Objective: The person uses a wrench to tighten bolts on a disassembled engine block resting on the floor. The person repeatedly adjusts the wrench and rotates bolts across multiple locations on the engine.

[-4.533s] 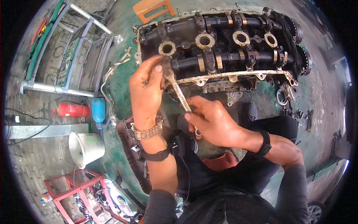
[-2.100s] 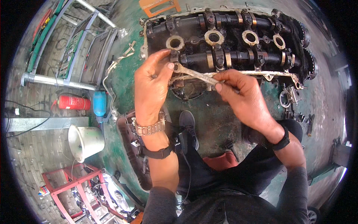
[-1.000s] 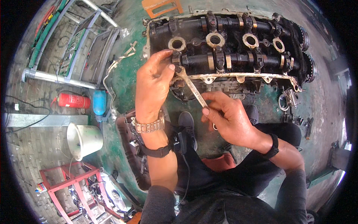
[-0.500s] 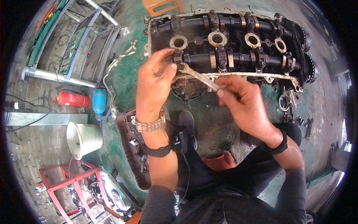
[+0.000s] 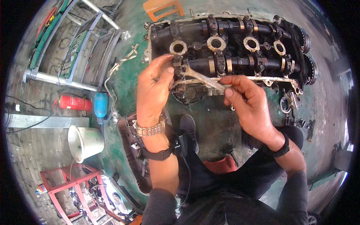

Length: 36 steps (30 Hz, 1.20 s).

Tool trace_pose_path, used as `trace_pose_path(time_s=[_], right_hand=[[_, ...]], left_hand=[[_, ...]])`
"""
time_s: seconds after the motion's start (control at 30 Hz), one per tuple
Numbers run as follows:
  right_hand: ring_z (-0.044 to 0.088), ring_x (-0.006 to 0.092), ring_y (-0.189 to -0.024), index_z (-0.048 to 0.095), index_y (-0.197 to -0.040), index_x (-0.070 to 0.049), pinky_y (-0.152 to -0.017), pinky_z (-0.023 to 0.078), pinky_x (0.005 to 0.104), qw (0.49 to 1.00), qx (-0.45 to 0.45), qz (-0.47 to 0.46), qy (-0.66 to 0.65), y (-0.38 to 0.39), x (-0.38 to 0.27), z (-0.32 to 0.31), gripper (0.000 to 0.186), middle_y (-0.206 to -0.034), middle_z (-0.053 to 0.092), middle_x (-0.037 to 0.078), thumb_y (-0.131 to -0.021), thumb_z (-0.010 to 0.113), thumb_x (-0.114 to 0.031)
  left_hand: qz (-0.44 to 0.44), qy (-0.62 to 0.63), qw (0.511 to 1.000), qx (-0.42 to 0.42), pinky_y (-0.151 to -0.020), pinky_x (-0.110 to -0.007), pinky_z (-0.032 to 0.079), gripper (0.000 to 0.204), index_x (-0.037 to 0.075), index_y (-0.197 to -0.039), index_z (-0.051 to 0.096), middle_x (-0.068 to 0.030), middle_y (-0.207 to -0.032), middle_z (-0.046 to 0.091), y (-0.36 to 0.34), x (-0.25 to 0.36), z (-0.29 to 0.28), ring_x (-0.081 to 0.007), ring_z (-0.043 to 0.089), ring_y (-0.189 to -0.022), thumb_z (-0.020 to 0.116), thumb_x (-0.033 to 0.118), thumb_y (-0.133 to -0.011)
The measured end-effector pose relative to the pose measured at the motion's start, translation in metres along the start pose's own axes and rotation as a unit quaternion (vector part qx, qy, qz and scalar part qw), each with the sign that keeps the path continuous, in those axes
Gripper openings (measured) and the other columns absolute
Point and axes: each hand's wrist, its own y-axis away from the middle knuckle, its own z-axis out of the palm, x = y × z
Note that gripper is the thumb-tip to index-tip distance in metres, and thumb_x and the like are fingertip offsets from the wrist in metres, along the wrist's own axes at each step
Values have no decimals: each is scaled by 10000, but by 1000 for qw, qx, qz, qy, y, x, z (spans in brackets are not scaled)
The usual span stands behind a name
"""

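Note:
A greasy engine cylinder head (image 5: 268, 80) with two dark camshafts (image 5: 195, 64) lies in front of me. My right hand (image 5: 250, 105) grips a metal open-end wrench (image 5: 204, 79) near its handle end, between thumb and curled fingers. The wrench's jaw is at a bolt on the near left end of the head. Just left of that jaw, my left hand (image 5: 153, 86) is beside a camshaft bearing cap (image 5: 177, 60). Its index finger reaches the cap, with the thumb apart from it; the other fingers are mostly hidden.
On the left are a metal rack (image 5: 56, 78), a red fire extinguisher (image 5: 75, 102), a blue bottle (image 5: 100, 105), a white bucket (image 5: 86, 143) and a red metal frame (image 5: 71, 174). A dark tray of parts (image 5: 129, 161) sits by my left forearm. An orange stool (image 5: 161, 8) stands beyond the cylinder head.
My right hand has shifted slightly to the right with the wrench. The left thumb sits a little farther from the wrench's jaw. The whole view has shifted slightly.

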Motion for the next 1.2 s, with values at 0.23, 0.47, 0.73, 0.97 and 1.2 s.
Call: trace_pose_path(time_s=[0.23, 0.47, 0.73, 0.97, 1.2], right_hand=[[486, 38, -668, 567, -1166, 22, -590, 387, 193, 999, -16, -38, 31, 9, 15, 7, 220, -746, 582, -1, -976, 495, -63], [426, 23, -597, 565, -1164, 14, -541, 356, 190, 998, -18, -56, 37, 10, 22, 11, 218, -758, 581, -6, -982, 486, -75], [426, 21, -583, 535, -1192, 12, -523, 363, 181, 998, -35, -47, 9, 14, 26, 17, 230, -783, 593, 4, -993, 473, -85], [532, 58, -572, 483, -1234, 31, -528, 446, 206, 994, -102, 16, -47, 18, 21, 23, 274, -803, 638, 59, -969, 505, -35], [622, 87, -645, 413, -1282, 57, -563, 487, 224, 984, -167, 30, -59, 17, 11, 34, 384, -827, 685, 82, -934, 561, -10]], left_hand=[[-8, 36, 999, 0, -711, -213, 455, 294, -25, -1185, 584, -30, -1009, 643, 0, -3, 1, -58, 550, -823, 571, -26, -891], [18, -1, 1000, -9, -439, -187, 256, 316, 20, -1221, 585, 60, -701, 506, -2, -8, -1, -7, 381, -528, 592, 46, -906], [15, 1, 1000, -16, -446, -187, 263, 322, 26, -1230, 579, 66, -702, 499, -2, -8, -2, -8, 377, -530, 585, 47, -909], [17, 6, 1000, -19, -446, -184, 263, 325, 27, -1234, 575, 68, -698, 493, -2, -8, -1, -8, 374, -528, 586, 60, -911], [-7, 41, 999, -16, -750, -223, 477, 294, -40, -1187, 567, -49, -993, 644, -1, -4, -1, -80, 578, -855, 567, -37, -894]])
